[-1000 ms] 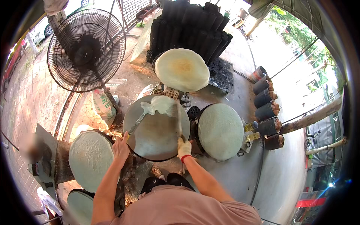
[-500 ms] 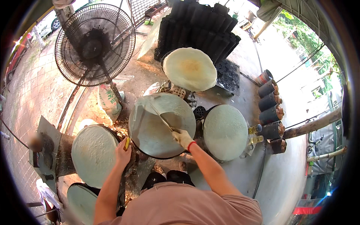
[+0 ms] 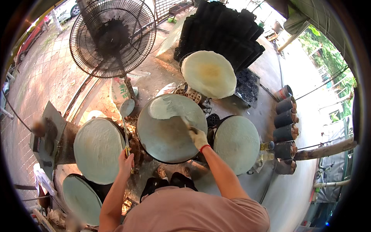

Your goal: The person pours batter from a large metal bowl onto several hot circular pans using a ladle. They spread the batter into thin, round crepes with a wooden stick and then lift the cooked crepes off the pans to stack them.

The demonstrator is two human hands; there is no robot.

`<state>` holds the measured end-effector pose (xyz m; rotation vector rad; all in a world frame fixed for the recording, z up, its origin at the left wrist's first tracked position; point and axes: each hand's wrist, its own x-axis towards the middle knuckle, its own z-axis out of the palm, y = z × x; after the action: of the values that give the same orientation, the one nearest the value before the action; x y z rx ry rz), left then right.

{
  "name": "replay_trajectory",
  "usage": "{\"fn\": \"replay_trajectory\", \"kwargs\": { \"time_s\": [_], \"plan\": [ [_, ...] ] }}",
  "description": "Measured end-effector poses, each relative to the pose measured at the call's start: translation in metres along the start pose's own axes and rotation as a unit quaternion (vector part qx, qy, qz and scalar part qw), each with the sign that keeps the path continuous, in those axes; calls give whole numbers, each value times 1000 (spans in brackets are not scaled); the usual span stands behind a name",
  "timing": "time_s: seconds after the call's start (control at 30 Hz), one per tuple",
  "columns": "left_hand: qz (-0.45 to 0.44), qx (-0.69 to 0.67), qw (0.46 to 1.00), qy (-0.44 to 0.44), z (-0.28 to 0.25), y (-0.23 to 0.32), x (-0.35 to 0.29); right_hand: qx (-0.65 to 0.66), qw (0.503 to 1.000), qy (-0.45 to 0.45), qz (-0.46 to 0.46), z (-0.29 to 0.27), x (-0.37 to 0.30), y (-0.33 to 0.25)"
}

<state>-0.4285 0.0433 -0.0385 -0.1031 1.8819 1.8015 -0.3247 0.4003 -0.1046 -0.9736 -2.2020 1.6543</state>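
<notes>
My left hand (image 3: 126,161) grips a metal ladle (image 3: 127,108) by its yellow handle; its bowl hangs beyond the left rim of the middle round griddle (image 3: 154,135). On my right hand (image 3: 198,140) is a pale glove with a red band at the wrist. That hand is closed round the handle of a spreader (image 3: 185,123), whose blade is smeared by motion over the griddle. White batter (image 3: 164,107) lies in a patch on the far part of the hot plate. The near part shows bare grey metal.
Pale thin flatbreads cover the left griddle (image 3: 96,150), the right griddle (image 3: 236,145) and the near-left griddle (image 3: 80,200). Beyond, another flatbread (image 3: 208,73) lies beside stacked black cylinders (image 3: 218,33). A large fan (image 3: 112,38) stands far left; several dark pots (image 3: 285,118) line the right.
The ladle has swung clear of the middle griddle to its left. My right hand has turned the spreader, and a white batter patch now shows on the far part. The view has shifted.
</notes>
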Motion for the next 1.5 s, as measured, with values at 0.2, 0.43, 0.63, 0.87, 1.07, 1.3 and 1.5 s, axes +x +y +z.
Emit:
{"fn": "replay_trajectory", "kwargs": {
  "time_s": [0.2,0.43,0.63,0.87,1.07,1.3,1.5],
  "plan": [
    [-21,-24,998,47,14,-6,-29,11,976,-214,34,-11,2,-6],
    [-22,-40,993,105,38,-35,-63,-8,939,-327,108,-16,22,-26],
    [8,0,990,139,65,-28,-92,33,967,-217,127,-16,79,-3],
    [-4,11,978,210,82,-30,-119,-6,876,-447,183,-49,46,-8],
    [6,69,968,241,83,-63,-125,-45,892,-396,212,-15,76,-46],
    [97,405,890,186,105,-75,-152,50,913,-312,259,-66,76,-10],
    [88,542,821,153,112,-97,-189,3,847,-490,209,-46,62,-19]
  ]
}}
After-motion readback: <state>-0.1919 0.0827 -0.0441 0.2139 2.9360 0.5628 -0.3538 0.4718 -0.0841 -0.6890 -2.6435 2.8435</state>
